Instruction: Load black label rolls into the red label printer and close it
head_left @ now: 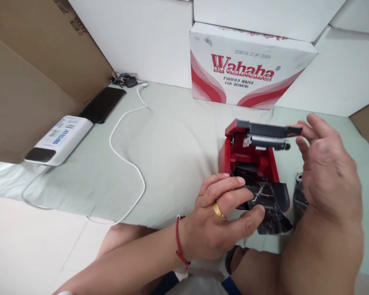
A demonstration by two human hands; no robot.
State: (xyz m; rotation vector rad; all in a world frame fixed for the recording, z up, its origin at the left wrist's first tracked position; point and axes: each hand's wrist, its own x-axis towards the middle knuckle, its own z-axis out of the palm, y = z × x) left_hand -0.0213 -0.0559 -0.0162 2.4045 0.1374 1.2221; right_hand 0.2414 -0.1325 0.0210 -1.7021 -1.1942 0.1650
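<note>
A small red and black device, which looks like a label printer (pixel 222 157), stands with its lid (pixel 269 130) raised. A dark roller with a metal strip shows under the lid. Glossy black film (pixel 273 219) with pale streaks comes out of the red interior and hangs over the front edge. My left hand (pixel 223 213), with a gold ring, rests over the front left of the device, fingers spread and thumb and forefinger touching the film. At the lid's right end, my right hand (pixel 329 164) has its bent fingers on the edge. A dark roll (pixel 299 194) is partly hidden beside that wrist.
A Wahaha water carton (pixel 249 69) stands behind, against white boxes (pixel 153 41). On the left lie a white power bank (pixel 60 139), a black phone (pixel 104 104), keys (pixel 124 79) and a loose white cable (pixel 112 139), near a brown cardboard box (pixel 27 82).
</note>
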